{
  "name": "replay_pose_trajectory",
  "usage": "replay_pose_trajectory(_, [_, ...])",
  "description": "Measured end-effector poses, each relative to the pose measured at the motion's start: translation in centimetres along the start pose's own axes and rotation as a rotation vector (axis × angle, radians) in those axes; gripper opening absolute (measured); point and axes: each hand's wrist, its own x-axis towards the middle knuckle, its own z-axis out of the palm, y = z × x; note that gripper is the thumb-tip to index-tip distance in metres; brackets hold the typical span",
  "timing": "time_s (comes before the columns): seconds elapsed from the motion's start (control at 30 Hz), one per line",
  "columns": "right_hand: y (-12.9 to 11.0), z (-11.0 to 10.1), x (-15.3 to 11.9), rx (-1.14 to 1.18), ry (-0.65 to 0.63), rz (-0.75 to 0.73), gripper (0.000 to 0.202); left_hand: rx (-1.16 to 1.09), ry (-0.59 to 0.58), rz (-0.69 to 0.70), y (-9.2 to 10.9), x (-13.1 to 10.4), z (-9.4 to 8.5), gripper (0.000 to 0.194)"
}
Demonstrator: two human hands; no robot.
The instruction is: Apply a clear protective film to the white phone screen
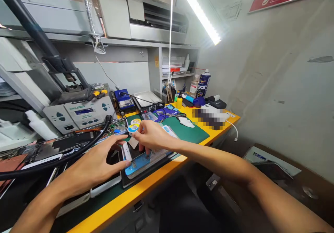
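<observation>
A phone with a dark screen and a white end [127,152] lies on a light-blue flat piece [139,165] near the bench's front edge. My left hand [103,158] spans the phone's white end, its thumb at the near corner and its fingers curled at the far side. Above the screen, my right hand [150,135] is closed in a pinch on a small pale flat piece [134,142]; its lower fingers hang over the phone. Just behind the hands sits a solder wire spool [133,128].
A hot-air station [83,113] stands at the left, its black hose [86,151] crossing in front. Scissors [180,114], a crumpled white tissue [186,122] and a yellow bottle [179,102] lie or stand farther back. Spray cans [203,83] are at the back right.
</observation>
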Motion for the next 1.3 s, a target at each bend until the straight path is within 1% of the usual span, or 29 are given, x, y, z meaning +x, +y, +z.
replay_pose_trajectory(0.07, [0.8,-1.8,-0.1,-0.007,0.022,0.038,0.016,0.021,0.008,-0.008,-0.5,0.1,0.1,0.076])
replay_pose_trajectory(0.17, [2.3,-4.6,-0.5,-0.056,0.083,0.097,0.016,0.039,0.015,-0.003,-1.2,0.2,0.3,0.073])
replay_pose_trajectory(0.23, [3.2,-5.7,-0.8,-0.087,0.104,0.131,0.016,0.040,0.030,0.000,-1.3,0.3,0.4,0.072])
replay_pose_trajectory(0.3, [3.8,-5.9,-1.0,-0.111,0.115,0.150,0.016,0.023,0.039,-0.010,-0.9,0.2,0.3,0.073])
replay_pose_trajectory(0.37, [4.0,-5.3,-0.9,-0.126,0.121,0.148,0.016,-0.001,0.031,-0.030,-0.1,0.0,0.0,0.076])
replay_pose_trajectory(0.47, [3.3,-3.8,-0.4,-0.128,0.112,0.114,0.019,-0.026,0.010,-0.058,1.5,-0.4,-0.5,0.083])
replay_pose_trajectory(0.53, [2.4,-2.6,0.0,-0.121,0.092,0.084,0.020,-0.045,0.023,-0.041,2.2,-0.5,-0.7,0.079])
replay_pose_trajectory(0.67, [0.4,-0.3,0.8,-0.111,0.054,0.026,0.021,-0.038,0.020,-0.028,2.4,-0.7,-0.8,0.074])
replay_pose_trajectory(0.77, [-0.7,1.3,1.4,-0.109,0.027,0.009,0.028,-0.046,0.031,-0.003,2.2,-0.8,-0.8,0.071])
replay_pose_trajectory(0.83, [-1.1,1.9,1.8,-0.103,0.006,0.011,0.032,-0.060,0.033,0.008,2.2,-0.8,-0.8,0.070])
replay_pose_trajectory(0.9, [-1.0,1.8,2.3,-0.087,-0.025,0.017,0.033,-0.069,0.027,0.010,2.2,-0.9,-0.9,0.070])
replay_pose_trajectory(0.93, [-0.9,1.5,2.5,-0.077,-0.037,0.021,0.034,-0.069,0.027,0.004,2.3,-0.9,-0.9,0.070])
replay_pose_trajectory(1.0, [-0.3,0.0,2.6,-0.058,-0.037,0.037,0.032,-0.059,0.027,-0.018,2.3,-0.9,-0.9,0.073])
replay_pose_trajectory(1.13, [1.3,-4.7,1.9,-0.057,0.028,0.105,0.023,-0.037,0.038,-0.040,2.5,-0.7,-0.9,0.078])
replay_pose_trajectory(1.2, [2.1,-6.7,1.2,-0.071,0.051,0.155,0.023,-0.022,0.044,-0.038,2.5,-0.6,-0.8,0.079])
replay_pose_trajectory(1.23, [2.4,-7.4,0.8,-0.073,0.057,0.180,0.025,-0.014,0.044,-0.040,2.4,-0.6,-0.8,0.079])
replay_pose_trajectory(1.3, [3.1,-8.1,0.2,-0.067,0.061,0.220,0.029,0.001,0.043,-0.043,2.3,-0.6,-0.7,0.080])
